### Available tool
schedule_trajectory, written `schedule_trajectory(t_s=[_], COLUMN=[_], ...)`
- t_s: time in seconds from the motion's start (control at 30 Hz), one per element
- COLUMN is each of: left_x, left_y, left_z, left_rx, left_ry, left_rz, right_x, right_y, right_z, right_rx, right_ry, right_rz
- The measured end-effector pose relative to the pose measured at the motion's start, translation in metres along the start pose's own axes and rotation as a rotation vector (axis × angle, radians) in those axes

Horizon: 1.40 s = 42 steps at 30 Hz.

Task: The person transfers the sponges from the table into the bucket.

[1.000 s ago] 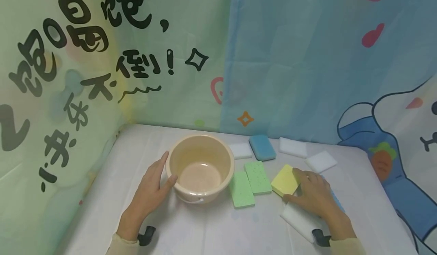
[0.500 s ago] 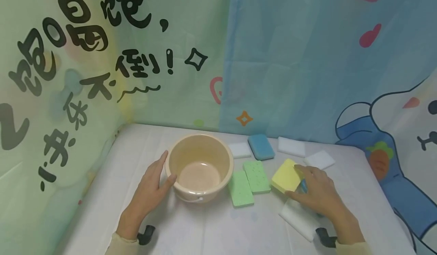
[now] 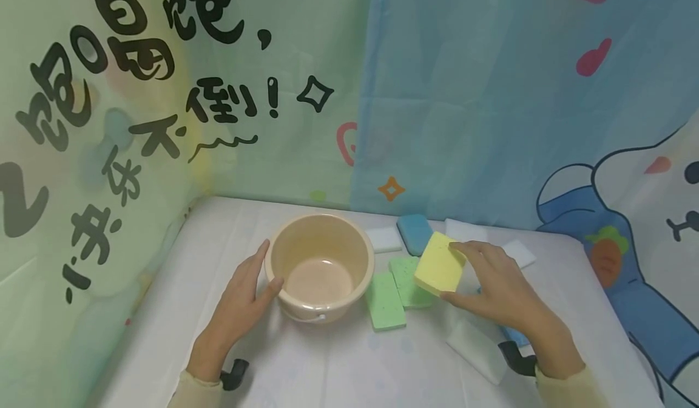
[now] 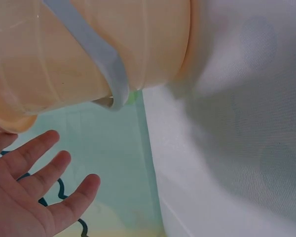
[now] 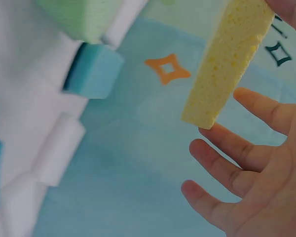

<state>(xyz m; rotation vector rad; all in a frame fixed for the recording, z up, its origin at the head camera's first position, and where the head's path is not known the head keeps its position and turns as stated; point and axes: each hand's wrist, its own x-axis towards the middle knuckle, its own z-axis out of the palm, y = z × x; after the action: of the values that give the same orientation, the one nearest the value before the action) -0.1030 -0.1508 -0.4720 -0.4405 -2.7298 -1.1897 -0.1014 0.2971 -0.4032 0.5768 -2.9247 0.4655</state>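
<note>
A cream bucket [image 3: 319,238] stands on the white-covered table, its pale handle [image 4: 111,64] hanging down the side. My left hand [image 3: 235,311] rests at the bucket's left rim, thumb and index finger against it. In the left wrist view, the other fingers are spread out straight below the rim. My right hand [image 3: 499,292] pinches a yellow sponge [image 3: 439,264] between thumb and fingertips, raised above the table and overlapping one green sponge [image 3: 408,280] in the head view. Its porous edge shows in the right wrist view, where the lower fingers of this hand extend free of it.
Another green sponge [image 3: 386,303] lies right beside the bucket. Behind are a blue sponge [image 3: 415,234] and several white sponges [image 3: 384,240]. Nearer the front lies a white sponge [image 3: 477,350], with a blue piece [image 3: 515,335] partly under my right hand. Printed cloth [image 3: 464,122] hangs behind the table.
My right hand has lifted the yellow sponge from the table and carried it up and left towards the bucket, uncovering part of the blue piece. The left hand and bucket have stayed put.
</note>
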Motion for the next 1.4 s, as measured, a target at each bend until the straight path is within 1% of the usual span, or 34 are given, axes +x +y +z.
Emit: schedule_trajectory(t_s=[0.2, 0.37, 0.47, 0.53, 0.63, 0.77, 0.83, 1.0, 1.17, 1.3, 1.4], left_x=[0.001, 0.000, 0.001, 0.001, 0.001, 0.001, 0.001, 0.000, 0.000, 0.000, 0.000], left_y=[0.000, 0.000, 0.000, 0.000, 0.000, 0.000, 0.000, 0.000, -0.001, -0.001, 0.000], left_z=[0.000, 0.000, 0.000, 0.001, 0.002, 0.001, 0.001, 0.001, 0.002, 0.002, 0.002], left_rx=[-0.002, -0.010, -0.012, -0.013, -0.012, -0.010, -0.007, -0.006, -0.003, 0.000, -0.008], left_ry=[-0.002, -0.002, -0.001, -0.001, -0.002, -0.001, 0.003, 0.013, 0.015, 0.013, 0.009], left_rz=[-0.004, -0.004, -0.004, -0.004, -0.002, -0.002, 0.000, 0.000, -0.004, -0.012, -0.021], right_x=[0.015, 0.031, 0.042, 0.049, 0.061, 0.076, 0.083, 0.099, 0.114, 0.123, 0.128], right_y=[-0.015, -0.030, -0.042, -0.049, -0.061, -0.075, -0.082, -0.099, -0.112, -0.123, -0.131], right_z=[-0.016, -0.025, -0.028, -0.029, -0.027, -0.021, -0.016, -0.002, 0.018, 0.034, 0.045], right_rx=[0.026, 0.040, 0.050, 0.062, 0.076, 0.086, 0.103, 0.121, 0.109, 0.083, 0.031], right_ry=[0.009, -0.016, -0.050, -0.062, -0.060, -0.035, -0.042, -0.093, -0.128, -0.192, -0.233], right_rz=[-0.109, -0.146, -0.157, -0.180, -0.241, -0.328, -0.347, -0.370, -0.396, -0.389, -0.396])
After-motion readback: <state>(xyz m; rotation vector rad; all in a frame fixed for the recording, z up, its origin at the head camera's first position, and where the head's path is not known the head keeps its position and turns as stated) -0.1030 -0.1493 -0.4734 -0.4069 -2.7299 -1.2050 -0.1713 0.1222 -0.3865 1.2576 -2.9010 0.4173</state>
